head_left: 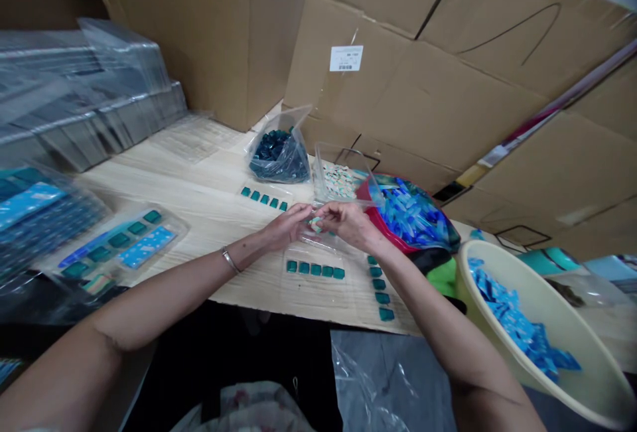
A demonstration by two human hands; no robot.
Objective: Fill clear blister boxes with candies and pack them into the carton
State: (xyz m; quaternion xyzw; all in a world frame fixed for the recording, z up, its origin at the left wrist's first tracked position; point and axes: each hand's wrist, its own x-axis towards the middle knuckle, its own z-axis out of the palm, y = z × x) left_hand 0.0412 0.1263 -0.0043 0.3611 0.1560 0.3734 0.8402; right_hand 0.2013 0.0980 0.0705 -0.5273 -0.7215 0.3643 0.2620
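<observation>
My left hand point(286, 226) and my right hand point(346, 223) meet over the middle of the wooden table point(209, 193). Both pinch a small pale piece point(315, 223) between their fingertips, over a clear plastic tray point(318, 243). Just below them lies a row of several teal square tiles point(314, 269) in a clear tray. Another column of teal tiles point(379, 289) lies to the right. A silver bracelet point(229, 260) is on my left wrist.
A clear bag of dark teal tiles point(279, 150) and a clear box of pale pieces point(338, 176) stand behind. A red basin of blue packets point(413, 213) and a cream bowl point(497, 266) with blue packets sit right. Stacked clear trays point(74, 107) and filled trays point(114, 243) lie left. Cardboard boxes point(423, 87) stand behind.
</observation>
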